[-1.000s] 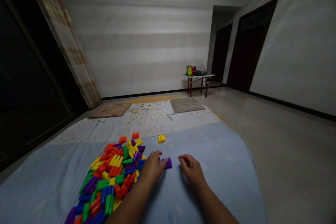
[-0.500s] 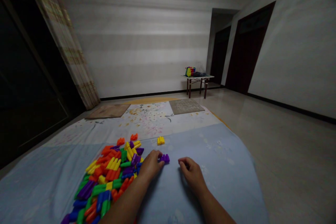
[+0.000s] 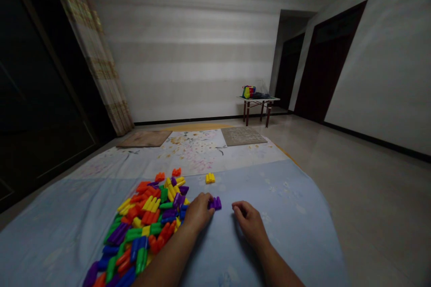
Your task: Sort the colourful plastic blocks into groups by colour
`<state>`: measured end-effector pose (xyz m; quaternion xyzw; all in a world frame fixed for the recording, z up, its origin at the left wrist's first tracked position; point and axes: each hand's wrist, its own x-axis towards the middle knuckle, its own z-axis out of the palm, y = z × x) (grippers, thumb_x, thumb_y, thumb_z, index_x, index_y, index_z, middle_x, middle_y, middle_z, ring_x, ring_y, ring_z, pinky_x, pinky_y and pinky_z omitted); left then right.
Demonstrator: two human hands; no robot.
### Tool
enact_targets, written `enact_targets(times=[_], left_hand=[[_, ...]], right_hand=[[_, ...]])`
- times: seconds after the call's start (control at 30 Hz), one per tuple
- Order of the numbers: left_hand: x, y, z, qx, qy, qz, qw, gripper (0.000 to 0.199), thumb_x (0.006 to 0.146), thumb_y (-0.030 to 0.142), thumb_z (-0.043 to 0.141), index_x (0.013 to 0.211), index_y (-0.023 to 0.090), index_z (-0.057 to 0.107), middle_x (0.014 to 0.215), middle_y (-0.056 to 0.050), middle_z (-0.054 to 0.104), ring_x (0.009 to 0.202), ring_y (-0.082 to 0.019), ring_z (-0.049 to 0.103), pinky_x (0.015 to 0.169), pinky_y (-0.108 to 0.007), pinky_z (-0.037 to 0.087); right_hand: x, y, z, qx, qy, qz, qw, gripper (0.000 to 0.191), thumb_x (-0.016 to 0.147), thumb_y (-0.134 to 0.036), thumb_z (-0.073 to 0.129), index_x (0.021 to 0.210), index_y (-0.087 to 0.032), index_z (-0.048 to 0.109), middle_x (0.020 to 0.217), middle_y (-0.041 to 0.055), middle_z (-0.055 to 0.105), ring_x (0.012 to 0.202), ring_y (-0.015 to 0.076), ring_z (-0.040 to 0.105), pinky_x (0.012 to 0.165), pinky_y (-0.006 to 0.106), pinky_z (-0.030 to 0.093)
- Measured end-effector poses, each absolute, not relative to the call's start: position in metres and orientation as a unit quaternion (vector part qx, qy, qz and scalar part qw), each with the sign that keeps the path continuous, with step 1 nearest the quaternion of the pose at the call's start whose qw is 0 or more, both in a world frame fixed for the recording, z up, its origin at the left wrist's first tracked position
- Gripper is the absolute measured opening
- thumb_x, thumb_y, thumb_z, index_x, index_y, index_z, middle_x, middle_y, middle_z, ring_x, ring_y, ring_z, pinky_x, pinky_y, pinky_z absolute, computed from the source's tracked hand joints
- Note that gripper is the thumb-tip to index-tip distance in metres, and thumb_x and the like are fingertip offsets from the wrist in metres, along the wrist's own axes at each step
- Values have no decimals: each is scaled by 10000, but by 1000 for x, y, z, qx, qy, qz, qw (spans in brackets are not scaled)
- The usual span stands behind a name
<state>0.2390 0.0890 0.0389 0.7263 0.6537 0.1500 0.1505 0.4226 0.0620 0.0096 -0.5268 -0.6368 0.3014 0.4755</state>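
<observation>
My left hand (image 3: 201, 210) rests at the right side of a heap of colourful plastic building blocks (image 3: 151, 205). Its fingers are closed around the left end of a purple block (image 3: 216, 203), which lies on the light blue cloth (image 3: 286, 215). To the right, my right hand (image 3: 248, 219) hovers low over the cloth, its fingers curled in and nothing visible in them. A gap of bare cloth lies between it and the purple block. Beyond both hands is a single yellow block (image 3: 210, 178). Two orange blocks (image 3: 176, 172) sit past the heap's far end.
The cloth covers a large table with a floral white part (image 3: 191, 148) farther off. A brown mat (image 3: 144, 138) and a grey mat (image 3: 243, 136) lie at its far edge. Near the back wall stands a small table (image 3: 274, 99) with a colourful bag (image 3: 249, 92) on it.
The whole view has shifted slightly, so things appear a little farther right. Both hands keep nearly the same places, the left one still at the purple block.
</observation>
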Motion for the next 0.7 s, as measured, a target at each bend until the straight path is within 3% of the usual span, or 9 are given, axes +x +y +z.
enact_targets(times=[0.3, 0.43, 0.57, 0.7], left_hand=[[242, 81, 40, 726, 659, 138, 142, 236, 678, 202, 577, 912, 221, 597, 945, -32, 614, 893, -159, 575, 748, -232, 392], [242, 72, 46, 722, 661, 151, 134, 359, 672, 239, 598, 1031, 226, 588, 991, -39, 626, 941, -169, 570, 804, -249, 385], [221, 66, 63, 708, 675, 179, 104, 393, 737, 353, 551, 1114, 243, 553, 1036, -28, 629, 978, -156, 560, 856, -255, 368], [167, 63, 87, 653, 732, 192, 35, 331, 804, 341, 444, 1083, 215, 570, 1111, -71, 608, 1065, -191, 524, 893, -294, 347]], right_hand=[[425, 63, 3, -522, -640, 301, 476, 271, 801, -367, 482, 843, -174, 666, 814, 55, 683, 790, 198, 628, 733, 288, 481], [427, 63, 2, -523, -644, 301, 470, 280, 795, -383, 485, 846, -179, 669, 831, 55, 687, 812, 200, 627, 755, 292, 478], [428, 63, 1, -520, -647, 299, 470, 295, 793, -400, 480, 847, -180, 669, 843, 59, 688, 802, 202, 628, 742, 294, 482], [427, 63, -1, -515, -652, 301, 468, 300, 791, -410, 484, 843, -177, 666, 845, 65, 686, 796, 208, 627, 735, 302, 484]])
